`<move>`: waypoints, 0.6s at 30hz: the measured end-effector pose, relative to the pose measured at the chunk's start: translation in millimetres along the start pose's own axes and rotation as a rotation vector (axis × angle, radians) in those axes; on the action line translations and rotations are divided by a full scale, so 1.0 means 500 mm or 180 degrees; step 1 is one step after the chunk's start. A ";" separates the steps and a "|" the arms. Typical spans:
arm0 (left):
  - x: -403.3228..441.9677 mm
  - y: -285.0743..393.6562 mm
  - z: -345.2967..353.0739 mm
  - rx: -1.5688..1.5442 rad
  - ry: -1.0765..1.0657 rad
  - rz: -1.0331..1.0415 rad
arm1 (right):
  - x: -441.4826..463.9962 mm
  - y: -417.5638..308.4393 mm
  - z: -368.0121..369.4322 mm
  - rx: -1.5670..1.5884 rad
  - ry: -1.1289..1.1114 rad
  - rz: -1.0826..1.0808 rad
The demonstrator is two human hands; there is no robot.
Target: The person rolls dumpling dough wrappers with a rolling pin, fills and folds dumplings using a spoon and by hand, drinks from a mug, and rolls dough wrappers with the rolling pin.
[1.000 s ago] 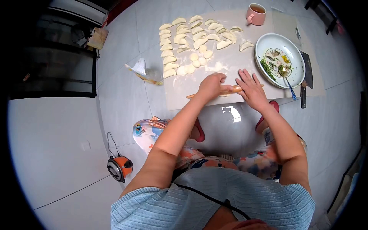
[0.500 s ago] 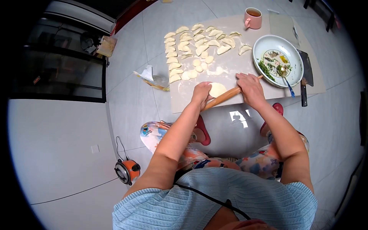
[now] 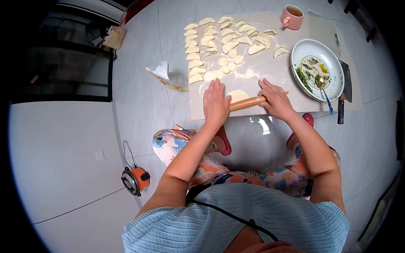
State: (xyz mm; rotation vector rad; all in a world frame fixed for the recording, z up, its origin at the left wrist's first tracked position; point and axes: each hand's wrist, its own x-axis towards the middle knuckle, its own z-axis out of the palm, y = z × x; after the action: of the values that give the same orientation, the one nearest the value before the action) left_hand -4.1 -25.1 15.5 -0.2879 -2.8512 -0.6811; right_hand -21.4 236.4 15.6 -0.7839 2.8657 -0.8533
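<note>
A wooden rolling pin [image 3: 248,103] lies along the front edge of the floured board [image 3: 270,69]. My left hand [image 3: 216,102] lies flat over its left end, fingers stretched out and pointing away from me. On the right end rests my right hand [image 3: 274,99], fingers spread over the wood. A flat round dough wrapper [image 3: 238,96] lies just behind the pin, between my hands. Several small dough discs [image 3: 223,62] sit farther back, with rows of folded dumplings [image 3: 230,38] beyond them.
A white bowl [image 3: 296,80] with filling and a spoon [image 3: 328,101] stands at the right, beside a cleaver [image 3: 341,110]. Behind is a pink mug [image 3: 292,17]. An opened bag [image 3: 166,78] lies left of the board; an orange pot [image 3: 136,180] is on the floor.
My left hand has let go of the wrapper's edge and flattened over the pin's left end. The wrapper lies flat on the board. My right hand has stayed on the pin, its fingers now more spread.
</note>
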 end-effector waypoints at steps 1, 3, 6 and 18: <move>0.013 0.003 0.005 0.0315 -0.0101 -0.0070 | 0.007 -0.008 0.000 -0.0174 -0.0123 0.0069; 0.051 -0.010 0.020 0.0615 -0.0208 -0.0147 | 0.030 -0.020 -0.002 -0.0391 0.0055 0.0118; 0.127 -0.044 0.046 0.0724 -0.0047 -0.0313 | 0.071 -0.014 0.006 -0.0806 0.0358 0.0232; 0.063 -0.048 0.046 0.0641 0.0214 -0.0251 | 0.056 -0.042 -0.013 -0.1144 0.0427 0.0023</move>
State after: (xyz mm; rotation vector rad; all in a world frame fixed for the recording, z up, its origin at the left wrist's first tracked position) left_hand -43.4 -31.2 -7.5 -0.1197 -2.8494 -0.4039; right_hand -37.2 211.1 35.0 -0.7680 3.1883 -0.4049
